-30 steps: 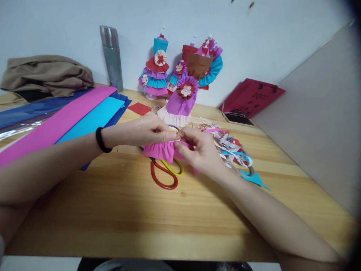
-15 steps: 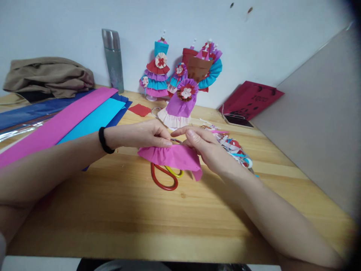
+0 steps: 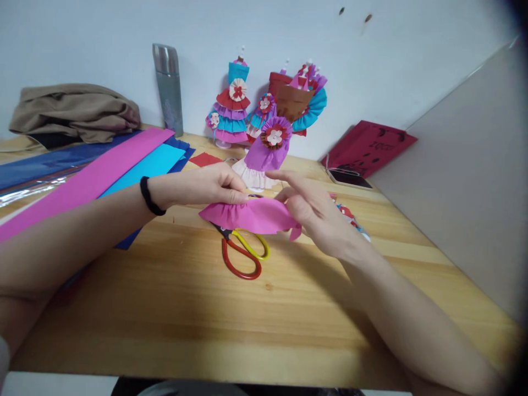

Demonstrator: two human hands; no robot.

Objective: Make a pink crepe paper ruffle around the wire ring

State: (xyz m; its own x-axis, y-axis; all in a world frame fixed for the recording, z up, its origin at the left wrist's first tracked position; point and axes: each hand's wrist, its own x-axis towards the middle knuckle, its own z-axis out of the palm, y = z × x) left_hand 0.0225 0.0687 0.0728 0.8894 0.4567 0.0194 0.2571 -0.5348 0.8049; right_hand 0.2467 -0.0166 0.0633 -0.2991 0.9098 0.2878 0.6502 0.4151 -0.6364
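A strip of pink crepe paper (image 3: 259,215) hangs between my two hands above the table. My left hand (image 3: 216,184) is closed, pinching the strip's upper edge, where small pleats bunch to the left. At the strip's right end is my right hand (image 3: 319,214), its index finger stretched out and its thumb and other fingers bent at the paper. The paper's far right tip droops below those fingers, which partly hide it. Under the strip lie scissors (image 3: 243,276) with one red and one yellow handle; the paper covers part of them.
Behind my hands stand several little crepe paper dresses (image 3: 268,154) on stands. Left are coloured paper sheets (image 3: 136,170), a brown cloth (image 3: 78,113) and a flask (image 3: 168,91). Right are a phone (image 3: 348,179), a dark pink bag (image 3: 373,148) and paper scraps (image 3: 350,217), partly behind my hand.
My right hand has moved slightly right, away from my left, and its index finger has lifted. The strip's right part is spread wider, uncovering more of the scissors.
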